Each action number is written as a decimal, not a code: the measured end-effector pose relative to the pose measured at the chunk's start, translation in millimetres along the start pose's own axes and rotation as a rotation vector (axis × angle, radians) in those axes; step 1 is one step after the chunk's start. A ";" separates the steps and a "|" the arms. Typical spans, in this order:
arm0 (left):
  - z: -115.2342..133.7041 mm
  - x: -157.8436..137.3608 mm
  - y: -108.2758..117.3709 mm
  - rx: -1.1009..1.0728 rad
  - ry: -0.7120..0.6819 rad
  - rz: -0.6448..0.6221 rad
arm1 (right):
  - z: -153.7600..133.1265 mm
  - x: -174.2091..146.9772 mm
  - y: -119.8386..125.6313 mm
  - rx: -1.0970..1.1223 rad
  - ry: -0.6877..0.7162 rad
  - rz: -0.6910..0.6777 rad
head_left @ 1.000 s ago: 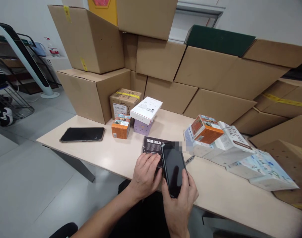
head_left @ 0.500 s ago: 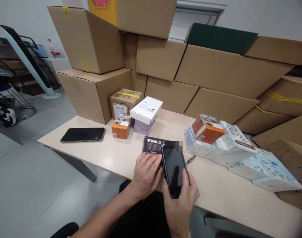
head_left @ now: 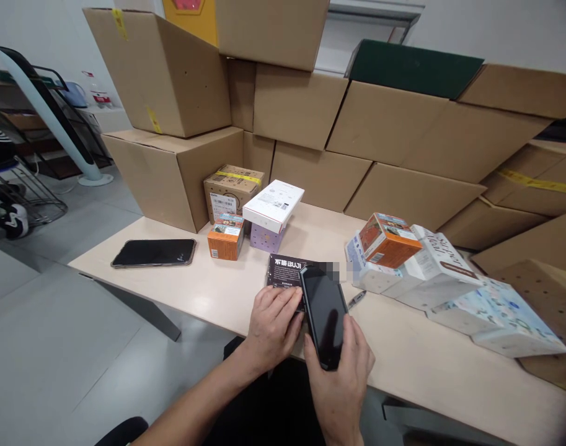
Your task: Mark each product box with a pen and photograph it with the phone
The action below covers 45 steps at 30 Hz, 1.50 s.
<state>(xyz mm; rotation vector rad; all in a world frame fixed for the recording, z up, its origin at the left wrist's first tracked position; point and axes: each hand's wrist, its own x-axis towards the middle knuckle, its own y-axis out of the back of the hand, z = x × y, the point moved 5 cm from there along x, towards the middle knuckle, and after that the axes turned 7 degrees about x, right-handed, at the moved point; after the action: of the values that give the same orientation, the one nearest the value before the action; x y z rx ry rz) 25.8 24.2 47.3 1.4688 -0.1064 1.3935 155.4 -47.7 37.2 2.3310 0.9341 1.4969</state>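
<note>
My right hand point(head_left: 341, 384) grips a black smartphone point(head_left: 324, 316) with a dark screen, thumb along its left edge and fingers along its right. The phone is tilted above the table's near edge. My left hand point(head_left: 276, 325) is closed over the near part of a dark flat box point(head_left: 285, 269) with white "BUJI" lettering, its fingertips close to the phone's left side. The phone hides the right part of this box. A pen point(head_left: 357, 300) lies just right of the phone.
Another phone point(head_left: 153, 253) lies at the table's left. Behind are an orange box point(head_left: 225, 238), a white box point(head_left: 273, 204) on a purple one point(head_left: 266, 237), and a taped carton point(head_left: 234, 189). Several product boxes point(head_left: 443, 266) line the right. Large cartons point(head_left: 301, 105) wall the back.
My right hand's fingers have shifted off the phone screen to its right edge. My left hand stays on the dark box. The view has moved very slightly.
</note>
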 end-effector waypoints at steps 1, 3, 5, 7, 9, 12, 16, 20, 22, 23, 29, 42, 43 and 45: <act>-0.1 0.1 0.0 0.000 0.000 0.000 | -0.1 0.3 0.2 0.000 0.005 -0.001; -0.4 0.2 0.1 -0.001 0.003 -0.001 | 0.1 0.9 0.7 0.004 0.009 -0.008; -0.8 0.3 -0.2 -0.004 0.009 -0.006 | 0.5 1.4 1.3 0.008 0.014 -0.012; -0.8 0.5 -0.4 -0.005 0.012 -0.013 | 1.2 1.8 1.5 0.009 0.015 -0.015; -0.5 0.8 -0.3 -0.002 0.013 -0.017 | 2.1 1.9 1.3 0.010 0.013 -0.015; 0.3 1.1 0.1 0.006 0.009 -0.016 | 2.6 1.4 0.2 0.012 0.010 -0.019; 1.1 0.5 -0.1 0.017 0.004 -0.013 | 1.7 0.9 -0.6 0.008 0.009 -0.013; 0.8 -0.3 -0.2 0.018 0.003 0.005 | 1.1 0.8 -1.1 0.013 0.006 -0.011; 0.4 -0.6 -0.3 0.017 0.000 0.015 | 1.3 0.6 -1.0 0.013 0.000 -0.009; 0.2 -0.7 -0.4 0.018 -0.002 0.019 | 1.4 0.4 -0.9 0.012 -0.002 -0.008; -0.4 -1.5 -1.1 0.032 0.000 0.021 | 1.8 -1.1 -1.0 0.012 -0.005 -0.001; -0.2 -2.4 -1.2 0.050 0.002 0.008 | 4.9 -3.3 1.5 0.068 -0.040 0.023; -0.2 -2.6 -1.3 0.051 0.000 0.008 | 6.6 -3.8 2.4 0.070 -0.047 0.025; 0.2 -2.4 -1.1 0.054 -0.003 0.006 | 11.2 -4.6 6.2 0.067 -0.063 0.031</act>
<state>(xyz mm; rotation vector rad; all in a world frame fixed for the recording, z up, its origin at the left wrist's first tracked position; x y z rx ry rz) 25.9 23.2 44.9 1.5167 -0.0756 1.4090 166.4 -53.6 31.8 2.4357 0.9499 1.4152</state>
